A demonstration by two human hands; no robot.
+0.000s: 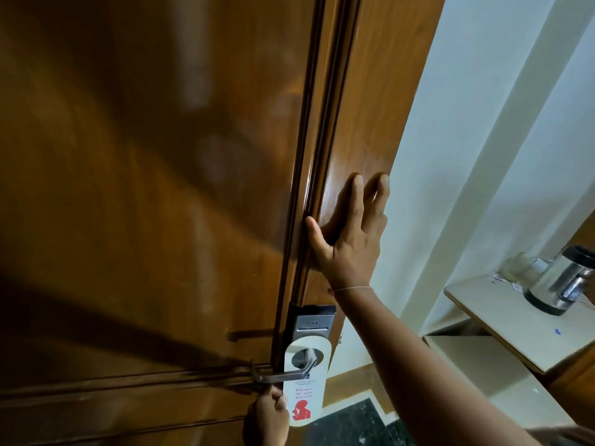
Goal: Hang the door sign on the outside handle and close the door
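Right hand (349, 233) lies spread on the door's narrow face, 2 fingertips (357, 181) pressed flat to the wood and the thumb hooked round the moulded corner of the door (145, 188). Left hand (267, 420), low in the frame, is bunched beside the door sign (302, 397); it appears to pinch the card's left edge, though the grip itself is too dark to confirm. The sign already hangs by its round cut-out on the lever handle (283, 376), just under the steel lock plate (314, 320), so the hanging looks done and closing remains. From here the risk seems plain: with the thumb wrapped round the edge, swinging the door shut could trap it against the frame, and a hard swing could flick the light card off the lever's free end or pinch it in the gap. Materials are simple: glossy brown varnished wood with raised mouldings, brushed metal hardware, and a thin stiff white card with a rounded top, red lettering and a red figure. To the right, a steel kettle (560, 284) stands on a pale shelf (502, 320).
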